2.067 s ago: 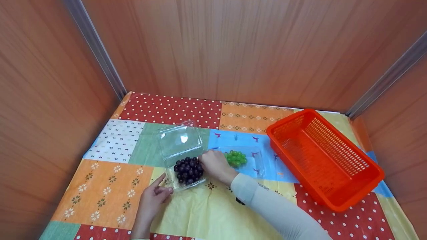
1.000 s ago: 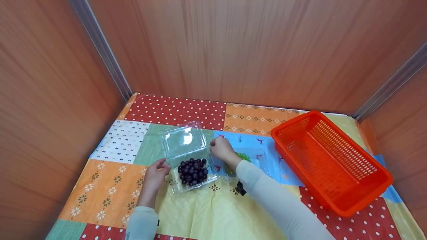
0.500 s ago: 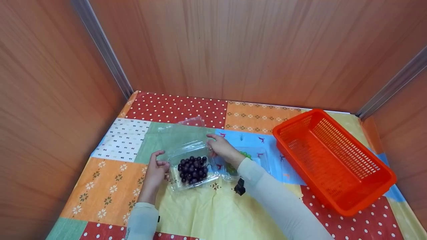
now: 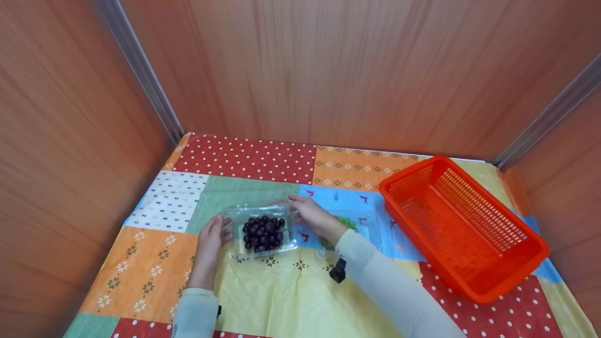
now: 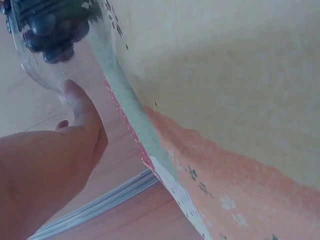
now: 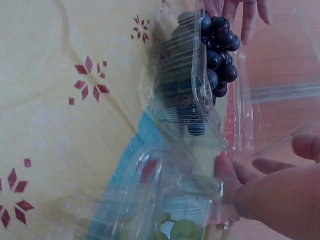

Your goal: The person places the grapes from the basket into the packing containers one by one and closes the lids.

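Note:
A clear plastic clamshell [image 4: 286, 244] with a bunch of dark purple grapes [image 4: 263, 234] sits between my two hands. Its transparent lid [image 6: 285, 65] is raised off the cloth on the far side. My left hand [image 4: 213, 237] is at its left edge; in the left wrist view the thumb [image 5: 82, 107] stretches out to the clear plastic. At the right edge, my right hand [image 4: 310, 213] has its thumb tip at the rim corner, with the other fingers reaching along the lid's side, apart from the thumb. Both hands' fingers look loosely extended.
Partly under my right forearm, a second clear container [image 4: 373, 230] holds green grapes [image 4: 346, 221]. An orange-red plastic basket [image 4: 458, 225] stands at the right. Patchwork cloth [image 4: 249, 157] covers the table, with wood-grain panels [image 4: 300, 70] on the visible sides.
The lid has swung up from lying back on the cloth. My right hand has moved from the grapes to the clamshell's right side; my left hand has moved up along its left side.

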The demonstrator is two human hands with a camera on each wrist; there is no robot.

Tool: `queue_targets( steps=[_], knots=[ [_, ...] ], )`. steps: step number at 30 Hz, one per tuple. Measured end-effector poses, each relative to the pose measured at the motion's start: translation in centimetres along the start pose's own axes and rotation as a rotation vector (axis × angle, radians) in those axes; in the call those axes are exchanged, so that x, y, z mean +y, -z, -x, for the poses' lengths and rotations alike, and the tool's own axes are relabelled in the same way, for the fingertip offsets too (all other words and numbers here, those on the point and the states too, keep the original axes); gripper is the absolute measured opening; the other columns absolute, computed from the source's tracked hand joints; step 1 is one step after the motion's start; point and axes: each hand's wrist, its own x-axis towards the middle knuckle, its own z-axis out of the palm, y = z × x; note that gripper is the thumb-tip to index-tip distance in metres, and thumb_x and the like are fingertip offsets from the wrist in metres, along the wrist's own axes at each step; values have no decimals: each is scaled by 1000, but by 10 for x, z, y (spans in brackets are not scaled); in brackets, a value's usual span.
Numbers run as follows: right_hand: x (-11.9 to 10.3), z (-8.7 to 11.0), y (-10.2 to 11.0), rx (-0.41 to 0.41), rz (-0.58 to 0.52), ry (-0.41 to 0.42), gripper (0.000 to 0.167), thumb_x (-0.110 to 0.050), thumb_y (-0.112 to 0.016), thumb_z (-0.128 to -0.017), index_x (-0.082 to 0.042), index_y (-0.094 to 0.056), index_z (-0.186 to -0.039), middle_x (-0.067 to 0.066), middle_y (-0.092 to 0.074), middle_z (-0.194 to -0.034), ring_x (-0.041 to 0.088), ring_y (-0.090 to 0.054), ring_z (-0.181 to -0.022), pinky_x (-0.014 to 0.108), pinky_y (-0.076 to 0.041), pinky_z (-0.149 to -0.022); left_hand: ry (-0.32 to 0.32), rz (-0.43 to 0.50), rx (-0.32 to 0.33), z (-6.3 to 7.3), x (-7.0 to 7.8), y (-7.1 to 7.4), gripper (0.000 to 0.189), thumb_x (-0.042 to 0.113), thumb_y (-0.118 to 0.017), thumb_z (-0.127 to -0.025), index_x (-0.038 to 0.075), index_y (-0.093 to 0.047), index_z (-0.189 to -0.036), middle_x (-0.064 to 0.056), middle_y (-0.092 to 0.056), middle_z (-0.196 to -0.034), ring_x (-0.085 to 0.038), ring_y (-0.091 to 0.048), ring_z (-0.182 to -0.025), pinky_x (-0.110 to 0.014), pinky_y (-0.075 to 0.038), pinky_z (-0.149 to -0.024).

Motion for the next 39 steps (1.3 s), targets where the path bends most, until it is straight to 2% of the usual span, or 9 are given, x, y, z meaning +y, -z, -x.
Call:
queue_targets(
  steps=[4,10,12,17,21,24,28,31,39],
  knots=[
    [4,7,-1,-57,-77,-15,75,1,-46,-92,-19,-22,-160,15,-29,-157,36,-45,-123,48,-44,-92,-18,75,-63,6,-1,1,58,33,-39,-109,-1,-28,-154,-23,-32,-156,-36,-39,-139,-45,-33,-115],
    [16,12,-2,-76,-89,30,92,19,-43,-81,-15,-12,-161,22,-16,-162,35,-47,-125,36,-31,-62,-63,115,-176,14,-7,4,67,-11,-42,-95,-7,-13,-156,-29,-21,-159,-38,-23,-148,-45,-22,-119],
    [19,12,-3,-65,-66,34,92,21,-41,-79,-10,-11,-160,27,-21,-159,34,-47,-127,36,-30,-62,-83,93,-204,15,-10,6,74,-18,-42,-88,-7,-12,-155,-29,-20,-160,-38,-21,-149,-44,-22,-119],
    [24,13,-7,-26,29,1,95,24,-42,-78,-12,-12,-161,22,-27,-159,24,-51,-91,35,-38,-62,-133,51,-260,14,-17,8,87,-24,-46,-79,-4,-12,-157,-25,-16,-162,-36,-19,-150,-41,-22,-119],
    [25,17,-11,-8,51,-61,103,26,-47,-80,-24,-10,-161,14,-23,-162,28,-59,-91,48,-54,-82,-144,-6,-289,15,-20,9,95,-27,-51,-76,2,-13,-158,-20,-12,-164,-36,-18,-150,-41,-29,-116],
    [24,19,-14,9,60,-91,101,24,-49,-83,-27,-10,-161,21,-36,-149,27,-58,-75,55,-53,-87,-107,-142,-245,19,-17,9,93,-21,-56,-79,8,-19,-159,-24,-26,-157,-40,-37,-139,-40,-47,-103],
    [21,23,-16,24,145,-115,101,18,-50,-84,-29,-6,-161,29,-40,-143,23,-59,-64,53,-57,-81,-49,-275,-192,24,-12,8,82,-10,-59,-86,10,-24,-158,-23,-60,-113,-32,-61,-97,-36,-54,-78],
    [19,27,-16,12,207,-127,102,16,-49,-84,-31,-2,-161,31,-26,-155,22,-60,-58,54,-57,-77,-12,-239,-200,26,-12,6,80,-8,-59,-90,11,-22,-158,-20,-66,-89,-27,-65,-77,-39,-56,-73],
    [20,31,-20,3,291,-90,98,15,-47,-87,-31,-1,-161,18,-8,-165,23,-63,-56,55,-56,-77,58,-111,-157,28,-18,8,84,-13,-62,-85,11,-24,-156,-21,-70,-83,-23,-68,-65,-34,-58,-63]
  ],
)
